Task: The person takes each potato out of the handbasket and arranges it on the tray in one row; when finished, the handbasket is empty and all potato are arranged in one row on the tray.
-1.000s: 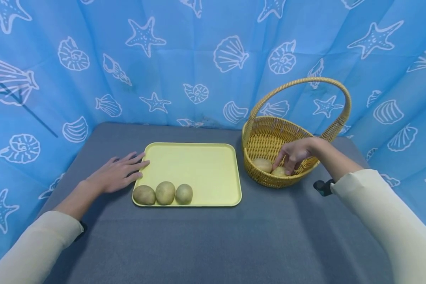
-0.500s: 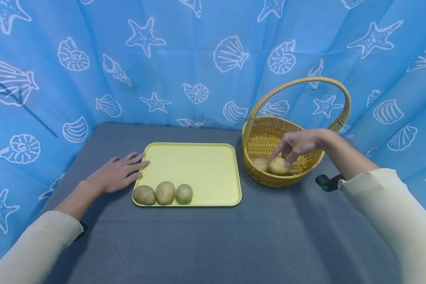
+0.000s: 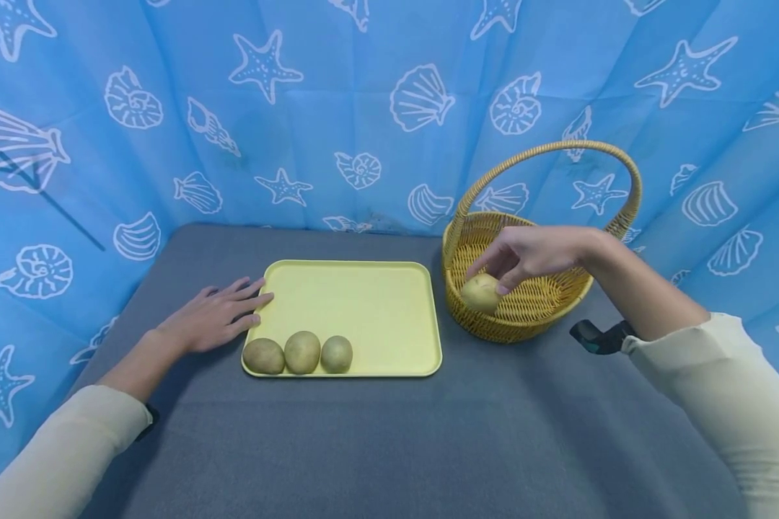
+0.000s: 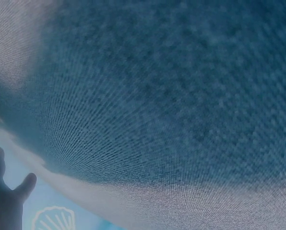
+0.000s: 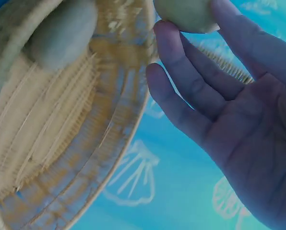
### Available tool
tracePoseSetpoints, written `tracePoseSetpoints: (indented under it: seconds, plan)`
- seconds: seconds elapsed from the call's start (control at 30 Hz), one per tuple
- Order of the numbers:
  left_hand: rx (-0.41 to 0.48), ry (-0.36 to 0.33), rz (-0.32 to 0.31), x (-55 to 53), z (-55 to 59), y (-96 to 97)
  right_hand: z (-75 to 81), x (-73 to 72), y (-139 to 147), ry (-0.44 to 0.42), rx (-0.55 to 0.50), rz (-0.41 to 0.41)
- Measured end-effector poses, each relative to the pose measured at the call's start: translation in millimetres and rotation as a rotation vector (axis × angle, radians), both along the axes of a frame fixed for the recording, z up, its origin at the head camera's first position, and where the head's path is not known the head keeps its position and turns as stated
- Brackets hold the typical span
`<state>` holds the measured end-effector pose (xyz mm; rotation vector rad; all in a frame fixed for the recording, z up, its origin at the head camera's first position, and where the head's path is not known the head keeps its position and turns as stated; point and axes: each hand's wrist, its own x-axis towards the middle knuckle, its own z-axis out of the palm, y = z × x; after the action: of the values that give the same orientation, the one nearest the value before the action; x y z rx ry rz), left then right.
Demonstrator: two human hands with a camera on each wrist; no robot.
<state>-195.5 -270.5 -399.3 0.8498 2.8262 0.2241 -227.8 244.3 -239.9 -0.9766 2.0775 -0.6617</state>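
My right hand pinches a potato between thumb and fingertips, over the near left side of the yellow wicker basket. In the right wrist view, a second potato lies inside the basket, below the held one; the held potato covers it in the head view. With fingers spread and straight, my left hand rests at the left rim of a pale yellow tray. Along the tray's near edge sit three potatoes in a row, a left one, a middle one and a right one.
The basket's tall arched handle rises over its opening, close to the right forearm. Grey cloth covers the table. Behind it hangs a blue curtain with white shells and starfish.
My right hand has risen from inside the basket and shifted left, lifting a potato with it. The left hand and the tray potatoes have stayed put.
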Motion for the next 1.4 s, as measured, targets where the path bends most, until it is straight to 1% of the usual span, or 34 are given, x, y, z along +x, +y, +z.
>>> tracePoseSetpoints:
  seconds: [0.1, 0.23, 0.33, 0.43, 0.63, 0.77, 0.87, 0.97, 1.23, 1.4]
  plan:
    - [0.004, 0.0, 0.001, 0.2, 0.1, -0.2, -0.8, 5.9, -15, 0.031, -0.021, 0.021]
    - [0.005, 0.005, 0.003, 0.2, -0.1, -0.8, -5.9, 14.9, -36, 0.103, -0.041, 0.05]
    - [0.003, 0.004, 0.004, 0.0, -0.8, -1.6, -14.1, 21.1, -50, 0.149, -0.069, 0.073]
    - [0.006, 0.002, 0.004, -0.1, -1.1, -1.6, -26.0, 25.8, -63, 0.162, -0.072, 0.081]
    - [0.0, 0.003, 0.001, 0.0, -1.4, -0.8, -53.8, 30.5, -81, 0.143, -0.038, 0.092]
    - [-0.003, 0.009, 0.005, 0.7, -0.5, -0.5, -71.5, 31.9, -92, 0.146, -0.065, 0.124]
    - [-0.002, 0.012, 0.004, 0.8, -0.2, 0.1, -83.0, 32.7, -100, 0.15, -0.104, 0.143]
    - [-0.003, 0.013, 0.003, 0.6, -0.8, 0.5, -92.3, 34.1, -109, 0.154, -0.135, 0.15]
    - [-0.006, 0.015, 0.005, -0.1, -2.8, 0.1, -113.2, 39.0, -126, 0.105, -0.166, 0.128]
    - [-0.005, 0.012, 0.003, 0.5, -1.3, 0.4, -118.8, 39.9, -135, 0.123, -0.163, 0.089]
